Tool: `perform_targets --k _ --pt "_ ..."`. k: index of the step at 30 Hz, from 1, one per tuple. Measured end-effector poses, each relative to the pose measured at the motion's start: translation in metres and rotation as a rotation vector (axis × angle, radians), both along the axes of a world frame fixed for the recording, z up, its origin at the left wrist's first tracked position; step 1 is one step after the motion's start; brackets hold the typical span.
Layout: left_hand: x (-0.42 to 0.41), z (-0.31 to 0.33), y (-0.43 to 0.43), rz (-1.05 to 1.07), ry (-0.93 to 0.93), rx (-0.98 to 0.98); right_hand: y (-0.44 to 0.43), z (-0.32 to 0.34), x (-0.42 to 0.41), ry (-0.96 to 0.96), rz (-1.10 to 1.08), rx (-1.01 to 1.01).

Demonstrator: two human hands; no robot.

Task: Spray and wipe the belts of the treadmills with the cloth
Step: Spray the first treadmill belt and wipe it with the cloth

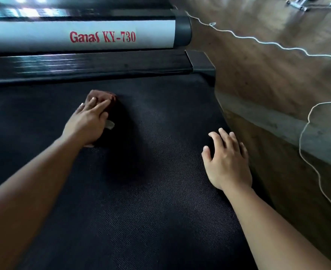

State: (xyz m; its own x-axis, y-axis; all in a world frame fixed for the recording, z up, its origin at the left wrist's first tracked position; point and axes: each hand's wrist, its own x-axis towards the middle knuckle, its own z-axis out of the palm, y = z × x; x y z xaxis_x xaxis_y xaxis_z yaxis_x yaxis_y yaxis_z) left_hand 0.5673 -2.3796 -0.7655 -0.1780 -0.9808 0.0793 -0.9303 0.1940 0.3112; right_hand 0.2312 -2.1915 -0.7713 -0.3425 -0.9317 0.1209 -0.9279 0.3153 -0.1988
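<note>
Black woven treadmill belt (141, 211) fills most of my head view, running from the bottom edge up to the middle of the frame. On it, left of centre and a little above the middle, lies the cloth (103, 96), a dark reddish-brown bundle, bunched rather than spread flat. My left hand (86, 123) lies on top of the cloth, its fingers (100, 106) straight and close together, pressing it down onto the belt and not curled round it. A small pale tab (110, 124) sticks out from under that hand on its right side; I cannot tell what it is.

My right hand (227, 158) is right of centre, well apart from the cloth, palm down near the right edge of the belt. Its fingers are spread and slightly bent and hold nothing.

Across the upper left runs a grey side panel (34, 36) with red lettering, "Ganas KY-730", ending in a black end cap (182, 29). Below it sits a glossy black foot rail (82, 65). To the right is a wooden floor (268, 78), with a thin white cord (258, 41) wandering across it.
</note>
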Motion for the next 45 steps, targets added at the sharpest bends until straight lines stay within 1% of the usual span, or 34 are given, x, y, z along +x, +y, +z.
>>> perform_targets --k 4,7,10,12,14,17,19,21,23,24,26,29,31,35,38,42,43,45 --pt "-0.035 0.01 -0.051 0.07 0.007 0.051 0.0 -0.001 -0.001 0.002 -0.001 -0.002" --pt "-0.074 0.009 -0.083 0.053 0.004 0.073 0.0 0.001 -0.001 0.014 0.001 0.019" --pt "-0.125 0.011 -0.094 0.008 0.026 0.073 0.001 0.002 0.0 0.02 0.0 0.027" --pt "-0.162 0.013 -0.089 -0.091 0.026 0.066 0.001 0.001 0.0 0.027 0.003 0.028" --pt "-0.194 0.011 -0.083 -0.239 0.007 0.048 0.001 0.0 -0.001 0.039 0.008 0.022" --pt "-0.227 0.012 -0.057 -0.407 -0.017 0.063 0.0 0.0 0.0 0.038 0.006 0.009" --pt "-0.229 0.016 -0.03 -0.546 -0.002 0.046 0.0 0.001 0.0 0.031 0.006 0.01" --pt "-0.213 0.017 -0.004 -0.718 0.012 -0.015 0.001 0.002 -0.001 0.026 0.009 0.006" --pt "-0.188 0.013 0.011 -0.8 -0.002 -0.045 0.002 0.002 -0.001 0.01 0.013 0.013" --pt "-0.174 0.012 0.014 -0.79 -0.017 -0.043 0.002 0.002 -0.001 0.002 0.014 0.015" --pt "-0.151 0.013 0.007 -0.679 0.003 -0.051 0.001 0.001 -0.001 -0.008 0.014 0.015" --pt "-0.133 0.01 -0.032 -0.467 0.0 -0.033 0.001 0.001 -0.001 -0.013 0.013 0.009" --pt "-0.138 0.01 -0.064 -0.421 -0.036 0.02 0.002 0.002 -0.001 -0.02 0.014 0.014" --pt "-0.182 0.015 -0.111 -0.45 -0.099 0.066 0.002 0.003 -0.001 -0.018 0.021 0.014" --pt "-0.218 0.02 -0.13 -0.5 -0.075 0.123 0.002 0.002 0.0 -0.013 0.014 0.005" --pt "-0.248 0.025 -0.126 -0.557 0.013 0.065 0.001 0.001 0.001 -0.005 0.002 -0.01" --pt "-0.252 0.027 -0.122 -0.574 0.01 0.034 0.0 0.001 0.001 -0.005 0.002 -0.012" --pt "-0.255 0.031 -0.114 -0.672 -0.011 -0.019 0.0 0.001 0.002 -0.004 0.002 -0.012"
